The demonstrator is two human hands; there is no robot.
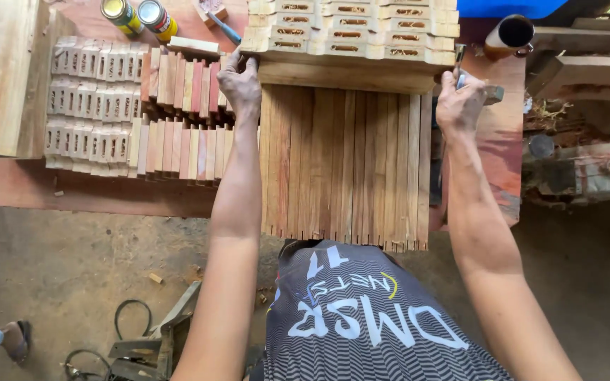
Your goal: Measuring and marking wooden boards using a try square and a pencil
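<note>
Nearest the camera, a patterned shirt [361, 324], beyond it a row of long wooden slats [345, 166], left hand [240, 83] and right hand [460, 104] closed on the notched block stack [351, 53] resting across the slats' far ends, best gripped evenly.

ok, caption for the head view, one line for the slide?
Both hands, left hand and right hand, grip the ends of a wooden block across a row of slats.
</note>
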